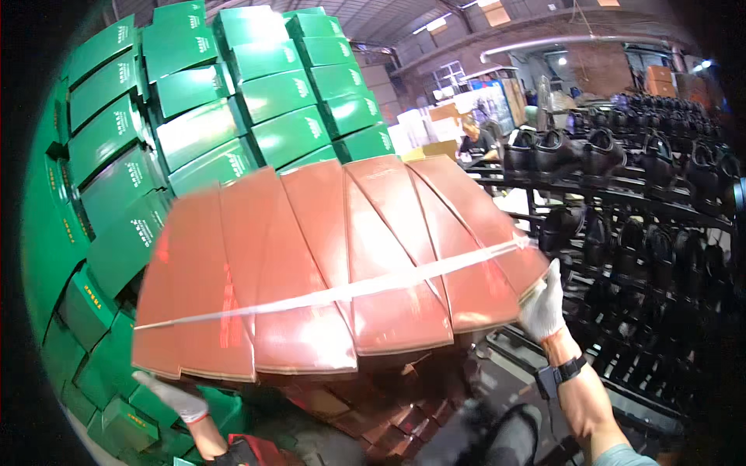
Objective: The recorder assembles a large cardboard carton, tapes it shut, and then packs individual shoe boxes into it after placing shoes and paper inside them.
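Note:
In front of me is a bundle of reddish-brown shoe boxes (307, 256), several side by side, tied round with a white strap (388, 283). The bundle tilts, its right end higher than its left. My right hand (544, 304), in a white glove with a dark band on the wrist, grips the right end, thumb up along the edge. At the lower left corner, my left hand (177, 398) bears the bundle from below, also white-gloved, its fingers partly hidden. The faces of the boxes overlap like steps.
Tall stacks of green shoe boxes (291, 97) rise at the left and behind the bundle. More reddish-brown boxes (396, 431) lie below. Racks of black shoes (602, 155) line the right side. Farther back, a person (478, 144) is near cardboard cartons (439, 150).

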Available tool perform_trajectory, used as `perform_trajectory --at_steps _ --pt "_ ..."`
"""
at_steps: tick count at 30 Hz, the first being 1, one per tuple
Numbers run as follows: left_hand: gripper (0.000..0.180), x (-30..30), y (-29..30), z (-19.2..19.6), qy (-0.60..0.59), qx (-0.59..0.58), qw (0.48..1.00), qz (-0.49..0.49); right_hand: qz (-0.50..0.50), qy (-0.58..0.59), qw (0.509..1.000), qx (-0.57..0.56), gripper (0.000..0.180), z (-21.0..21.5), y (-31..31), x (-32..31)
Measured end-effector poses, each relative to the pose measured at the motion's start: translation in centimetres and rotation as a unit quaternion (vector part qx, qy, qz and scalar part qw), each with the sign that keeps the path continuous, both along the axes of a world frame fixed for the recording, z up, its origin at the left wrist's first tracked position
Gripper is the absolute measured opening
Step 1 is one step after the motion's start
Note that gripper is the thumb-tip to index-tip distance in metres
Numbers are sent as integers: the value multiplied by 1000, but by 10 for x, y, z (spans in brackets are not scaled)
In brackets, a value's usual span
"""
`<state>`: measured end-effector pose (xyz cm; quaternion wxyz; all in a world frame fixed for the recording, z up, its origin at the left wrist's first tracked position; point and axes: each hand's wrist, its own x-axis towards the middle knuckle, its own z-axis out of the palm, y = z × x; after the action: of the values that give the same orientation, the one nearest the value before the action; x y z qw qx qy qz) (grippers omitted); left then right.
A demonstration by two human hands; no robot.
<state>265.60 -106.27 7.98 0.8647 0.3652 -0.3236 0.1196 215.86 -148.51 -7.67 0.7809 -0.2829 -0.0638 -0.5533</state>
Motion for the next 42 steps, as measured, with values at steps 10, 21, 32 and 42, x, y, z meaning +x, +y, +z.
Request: perform_trajectory --at_steps 10,21,32,42 --pt "70 15 92 -64 -276 415 844 196 97 191 938 271 68 -287 136 0" --pt "48 -233 -179 -315 -644 523 558 -28 -300 529 789 83 60 -282 171 -38" --pt "40 -261 -239 -330 -607 484 623 -97 -284 772 485 -298 40 -201 132 38" --pt "59 -284 -276 -346 -603 562 544 -156 -208 778 561 -194 26 -258 7 -18"
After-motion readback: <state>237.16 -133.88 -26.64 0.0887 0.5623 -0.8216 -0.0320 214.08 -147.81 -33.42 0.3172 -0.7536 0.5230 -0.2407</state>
